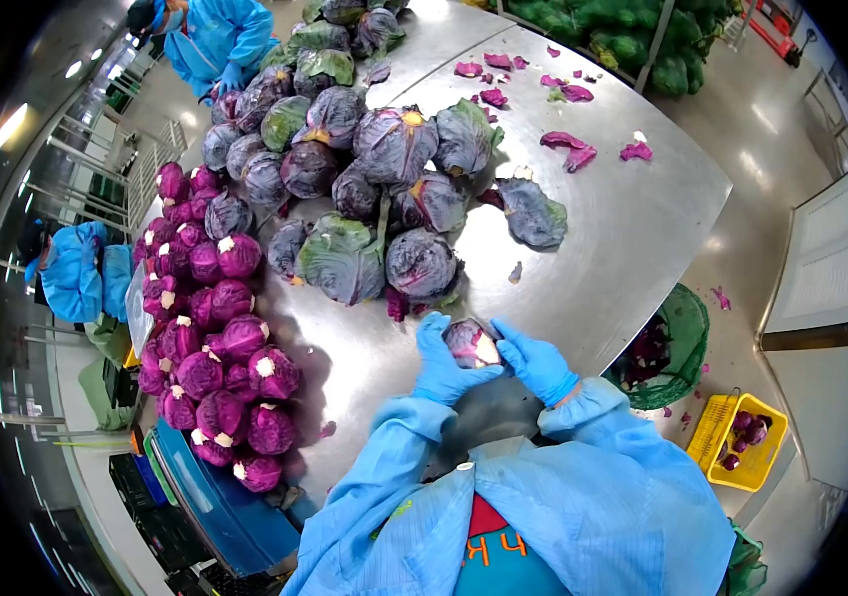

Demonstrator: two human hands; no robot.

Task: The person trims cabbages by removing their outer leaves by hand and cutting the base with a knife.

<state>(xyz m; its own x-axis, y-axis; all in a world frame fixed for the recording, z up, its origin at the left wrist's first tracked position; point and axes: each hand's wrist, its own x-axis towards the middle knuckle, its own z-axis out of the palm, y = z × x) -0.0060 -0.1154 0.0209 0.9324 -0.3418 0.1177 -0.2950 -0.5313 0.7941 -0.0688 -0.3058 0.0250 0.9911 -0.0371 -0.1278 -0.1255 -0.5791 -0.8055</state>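
A small red cabbage (pixel 470 344) with a pale cut patch is held low over the steel table, close to my body. My left hand (pixel 441 364), in a blue glove, wraps round its left side with the thumb underneath. From the right, the gloved fingers of my right hand (pixel 535 366) press against the same cabbage. Just beyond my hands sits an untrimmed cabbage (pixel 421 265) with dull outer leaves, beside one with a wide green leaf (pixel 341 260). Whether a tool is hidden behind my fingers cannot be seen.
Trimmed purple cabbages (pixel 220 415) are heaped along the table's left edge. Loose leaves (pixel 535 213) lie on the steel table (pixel 632 233). A green mesh bag (pixel 684 370) and a yellow basket (pixel 776 447) stand at right. A co-worker (pixel 215 40) works at the far left.
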